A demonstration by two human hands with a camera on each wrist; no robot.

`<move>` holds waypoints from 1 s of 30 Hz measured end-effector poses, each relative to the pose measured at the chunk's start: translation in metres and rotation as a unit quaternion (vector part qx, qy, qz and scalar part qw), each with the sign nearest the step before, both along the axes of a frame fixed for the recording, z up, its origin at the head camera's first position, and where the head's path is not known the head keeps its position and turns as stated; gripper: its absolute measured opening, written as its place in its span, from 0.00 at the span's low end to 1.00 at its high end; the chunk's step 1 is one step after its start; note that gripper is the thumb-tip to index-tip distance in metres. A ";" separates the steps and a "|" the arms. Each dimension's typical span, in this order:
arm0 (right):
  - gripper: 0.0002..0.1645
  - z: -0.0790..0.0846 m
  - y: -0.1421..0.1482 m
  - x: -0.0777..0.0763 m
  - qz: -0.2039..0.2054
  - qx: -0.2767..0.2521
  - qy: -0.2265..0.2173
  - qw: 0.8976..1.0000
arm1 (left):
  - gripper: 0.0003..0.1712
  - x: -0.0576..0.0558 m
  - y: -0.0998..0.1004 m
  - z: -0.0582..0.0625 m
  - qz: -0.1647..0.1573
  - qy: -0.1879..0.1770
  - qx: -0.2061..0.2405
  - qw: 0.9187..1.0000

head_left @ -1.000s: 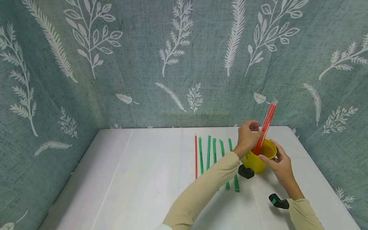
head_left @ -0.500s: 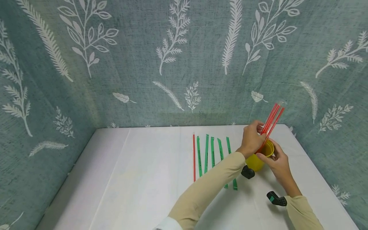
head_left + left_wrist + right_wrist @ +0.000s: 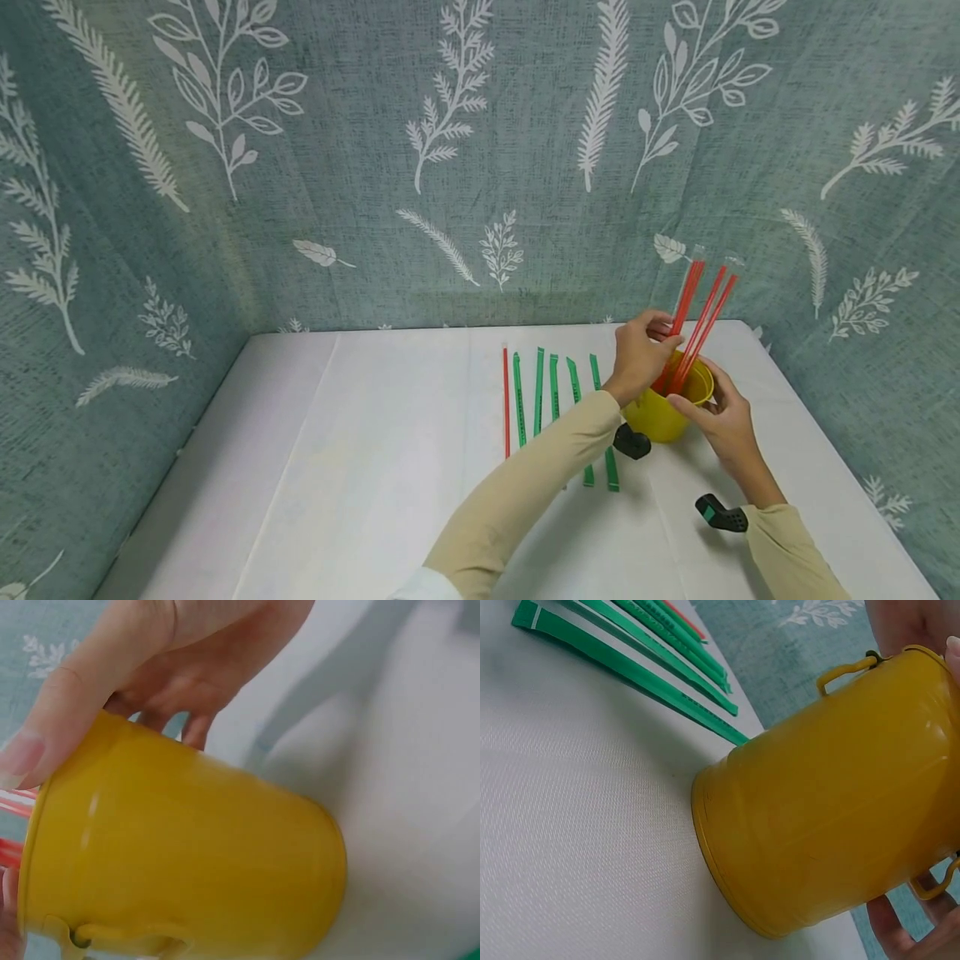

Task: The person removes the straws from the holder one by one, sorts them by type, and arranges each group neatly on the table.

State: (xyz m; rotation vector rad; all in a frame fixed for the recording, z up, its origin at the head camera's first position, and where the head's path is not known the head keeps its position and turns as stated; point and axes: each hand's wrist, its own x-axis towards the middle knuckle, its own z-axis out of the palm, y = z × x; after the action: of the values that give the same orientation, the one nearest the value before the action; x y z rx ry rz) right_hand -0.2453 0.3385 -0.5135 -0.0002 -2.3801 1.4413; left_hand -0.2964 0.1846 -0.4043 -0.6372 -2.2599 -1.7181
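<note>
The bucket (image 3: 662,421) at the right looks like painted metal, smooth and glossy. Red straws (image 3: 687,293) look plastic, in shiny clear film (image 3: 699,252); green wrappers (image 3: 538,392) look papery. Fine-woven matt cloth covers the worktop (image 3: 375,458); the backdrop (image 3: 337,150), upper frame, is rough-looking matt fabric.

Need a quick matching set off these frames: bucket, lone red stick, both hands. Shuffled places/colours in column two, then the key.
Column one
1. Bucket
2. Lone red stick
3. Left hand
4. Right hand

Column two
A. Gripping at the rim of a container
B. Yellow, open-topped
C. Lying just left of the green sticks in the head view
D. At the bunched red sticks

Pairs: 1-B, 2-C, 3-D, 4-A
</note>
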 end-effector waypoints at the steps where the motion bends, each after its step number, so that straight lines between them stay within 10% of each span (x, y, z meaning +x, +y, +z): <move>1: 0.42 0.000 0.000 0.000 0.002 -0.001 0.002 1.000 | 0.12 0.000 -0.001 0.000 -0.003 0.003 0.003 1.000; 30: 0.42 0.003 -0.003 0.003 0.005 -0.004 0.008 1.000 | 0.14 0.012 -0.042 0.044 0.004 0.033 0.099 0.995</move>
State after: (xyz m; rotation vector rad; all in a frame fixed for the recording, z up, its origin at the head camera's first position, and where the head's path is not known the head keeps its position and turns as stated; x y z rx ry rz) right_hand -0.2428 0.3355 -0.5106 0.0221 -2.3651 1.4502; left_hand -0.2842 0.1430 -0.3608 -0.6291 -2.0134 -1.8577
